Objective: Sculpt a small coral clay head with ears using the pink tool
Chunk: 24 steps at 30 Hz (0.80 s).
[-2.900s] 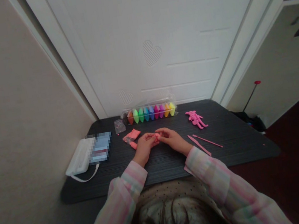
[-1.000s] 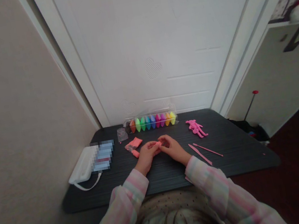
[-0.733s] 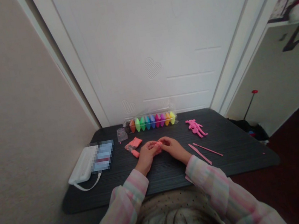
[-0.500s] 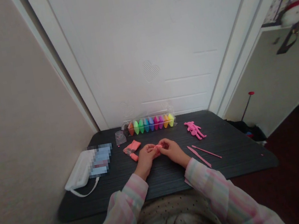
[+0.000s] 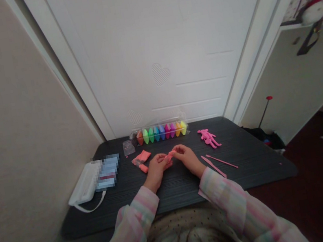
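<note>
Between my two hands, above the middle of the dark table, is a small lump of coral modelling clay (image 5: 171, 155). My left hand (image 5: 157, 168) pinches its left side with thumb and fingers. My right hand (image 5: 187, 158) grips its right end, fingers curled over it. Part of the clay is hidden by the fingertips. Left of my left hand lies an opened packet of coral clay (image 5: 143, 156), with a coral piece (image 5: 144, 168) at its lower end. To the right of my right hand are a pink clay knife (image 5: 214, 166) and a thin pink stick tool (image 5: 222, 161).
A clear pack of several coloured clays (image 5: 160, 133) stands at the table's back edge (image 5: 220, 121), beside a clear plastic cup (image 5: 128, 147). A pink figure (image 5: 209, 138) lies back right. A white device (image 5: 85, 184) with a cable and a blurred blue item sit left.
The clay between my fingers looks more drawn out, and my right fingers have shifted on it. The view has tilted slightly; the things on the table keep their places.
</note>
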{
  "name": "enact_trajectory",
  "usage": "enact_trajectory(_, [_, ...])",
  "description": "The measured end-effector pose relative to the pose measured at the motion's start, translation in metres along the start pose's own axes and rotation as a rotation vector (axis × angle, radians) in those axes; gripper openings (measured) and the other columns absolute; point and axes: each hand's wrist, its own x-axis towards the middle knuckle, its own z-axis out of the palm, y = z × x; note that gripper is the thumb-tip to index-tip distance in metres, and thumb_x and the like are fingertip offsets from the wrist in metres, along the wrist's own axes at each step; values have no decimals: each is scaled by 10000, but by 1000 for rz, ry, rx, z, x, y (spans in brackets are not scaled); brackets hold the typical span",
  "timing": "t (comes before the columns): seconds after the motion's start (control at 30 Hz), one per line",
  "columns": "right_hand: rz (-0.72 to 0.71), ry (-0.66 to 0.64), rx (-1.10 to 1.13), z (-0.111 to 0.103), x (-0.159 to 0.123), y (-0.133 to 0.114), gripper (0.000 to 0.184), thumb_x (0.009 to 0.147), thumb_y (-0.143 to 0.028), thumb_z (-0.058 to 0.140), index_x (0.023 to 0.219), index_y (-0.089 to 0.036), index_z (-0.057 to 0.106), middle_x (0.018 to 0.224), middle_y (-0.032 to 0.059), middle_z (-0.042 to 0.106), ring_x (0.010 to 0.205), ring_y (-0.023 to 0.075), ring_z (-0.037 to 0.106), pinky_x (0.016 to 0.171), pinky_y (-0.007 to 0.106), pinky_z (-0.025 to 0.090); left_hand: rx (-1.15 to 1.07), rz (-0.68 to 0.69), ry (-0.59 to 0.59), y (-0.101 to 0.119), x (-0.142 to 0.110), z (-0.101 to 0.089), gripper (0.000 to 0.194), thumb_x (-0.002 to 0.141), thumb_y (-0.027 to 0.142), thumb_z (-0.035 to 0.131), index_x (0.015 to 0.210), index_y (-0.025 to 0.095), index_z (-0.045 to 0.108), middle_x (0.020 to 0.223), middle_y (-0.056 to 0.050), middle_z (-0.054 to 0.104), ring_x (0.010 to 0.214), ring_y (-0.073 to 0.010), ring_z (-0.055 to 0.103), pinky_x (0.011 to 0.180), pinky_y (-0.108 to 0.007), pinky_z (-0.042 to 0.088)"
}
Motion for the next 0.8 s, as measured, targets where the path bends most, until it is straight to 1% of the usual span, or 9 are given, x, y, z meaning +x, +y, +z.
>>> enact_trajectory(0.13, [-27,73,-37,-2,3,7,129,662,-275,521,732,-172,490,703,16,587,650,136,560,636,282,443,-9,-17,1,1,-1,0,127,644,107,619,731,118,527,656,-24,607,590,-98,595,680,-259,491])
enact_trajectory(0.27, [-116,113,-150,-1,0,10,86,673,-219,504,748,-180,518,730,22,555,663,143,522,638,294,426,-36,-23,2,1,-1,1,90,658,99,596,730,115,544,679,-31,608,624,-102,591,714,-277,486])
enact_trajectory(0.33, [-179,82,-209,1,-3,8,84,658,-173,517,733,-186,550,748,23,544,695,149,506,653,293,415,-52,-25,-7,2,-2,2,72,665,100,586,730,110,558,700,-38,614,651,-102,586,739,-285,478])
enact_trajectory(0.4, [-232,24,-249,2,-6,5,129,646,-128,520,739,-193,579,772,23,545,718,148,503,660,285,410,-68,-24,-17,3,-2,3,67,671,97,575,737,106,571,717,-41,620,672,-99,581,768,-291,466])
enact_trajectory(0.5, [-272,-46,-282,3,-9,1,178,664,-104,506,780,-198,602,807,26,564,742,142,514,677,277,411,-91,-7,-18,3,-2,3,61,690,102,554,745,109,580,711,-30,618,681,-89,576,795,-290,451])
enact_trajectory(0.57, [-274,-65,-298,2,-9,0,157,698,-135,498,794,-197,607,803,28,575,730,137,519,678,278,411,-100,6,-17,2,-2,2,61,686,107,563,744,111,580,703,-22,616,689,-86,576,802,-284,445])
enact_trajectory(0.63, [-259,-57,-310,1,-7,2,140,717,-180,505,816,-193,602,800,32,573,720,137,516,668,280,412,-100,13,-21,1,-1,0,88,660,107,597,747,112,581,729,-30,624,716,-94,581,804,-282,440])
enact_trajectory(0.73, [-211,-28,-314,0,-4,9,231,700,-237,544,923,-181,567,835,45,558,739,146,512,644,282,421,-89,15,-25,-1,0,-1,143,620,105,637,752,113,582,799,-48,635,742,-107,586,788,-286,444])
enact_trajectory(0.8, [-173,-45,-302,0,-3,14,271,694,-269,555,948,-173,553,839,44,568,728,141,525,634,277,433,-77,12,-26,-1,0,-1,150,612,104,643,749,110,581,802,-53,639,736,-110,589,773,-284,450])
